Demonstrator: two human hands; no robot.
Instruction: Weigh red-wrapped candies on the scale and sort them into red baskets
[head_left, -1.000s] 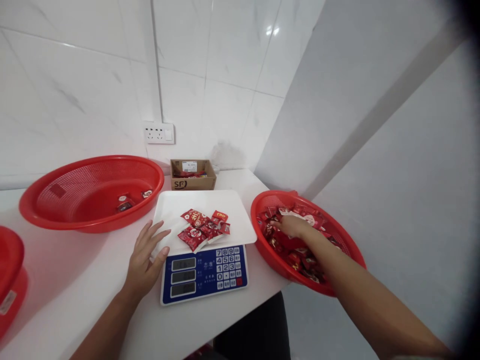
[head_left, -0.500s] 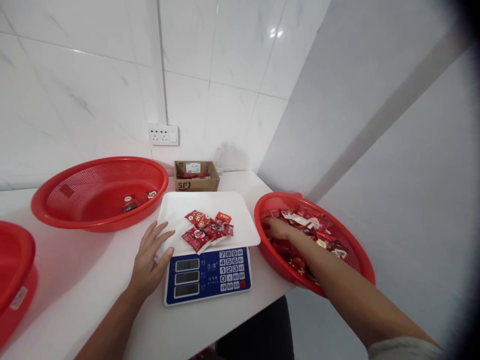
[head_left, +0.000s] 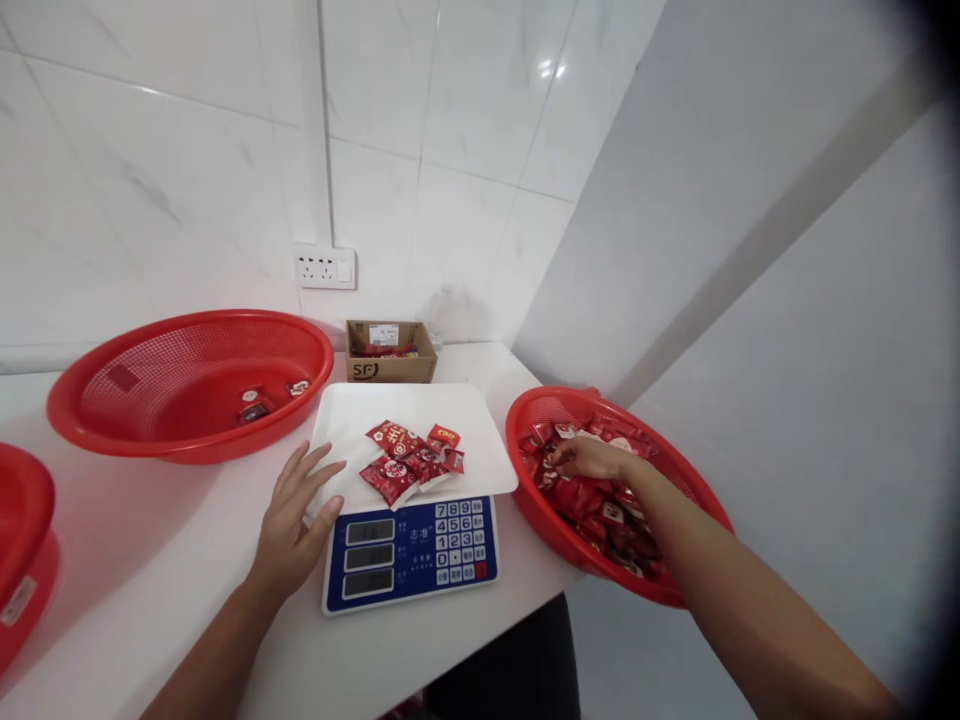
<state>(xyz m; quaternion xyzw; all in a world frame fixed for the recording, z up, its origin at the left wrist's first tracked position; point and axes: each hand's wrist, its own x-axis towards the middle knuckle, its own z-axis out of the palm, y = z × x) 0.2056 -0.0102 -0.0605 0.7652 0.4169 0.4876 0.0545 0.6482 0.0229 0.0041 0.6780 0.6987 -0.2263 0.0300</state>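
Observation:
My left hand (head_left: 300,515) rests with its fingers spread at the left edge of the white weighing pan (head_left: 480,440), holding nothing. Several red candy packets (head_left: 397,480) lie in a small pile on the pan. The pan belongs to a digital scale (head_left: 411,555) with a blue keypad panel and three displays. On the right, my right hand (head_left: 592,458) is over the packets in a red mesh basket (head_left: 705,500), its fingers curled down and drawn together. Whatever is between those fingertips, if anything, cannot be made out. Red wrapped packets (head_left: 600,505) fill much of that basket.
Behind the pan stands a small cardboard box (head_left: 394,368) with packets inside. A large red basket (head_left: 187,440) at the back left holds a few packets. Part of another red basket (head_left: 26,560) shows at the left edge. A tiled wall (head_left: 457,220) bounds the white table.
My right hand has risen slightly within the right basket and shifted a little to the right, uncovering more packets. My left hand stays by the pan; the pile on it looks the same.

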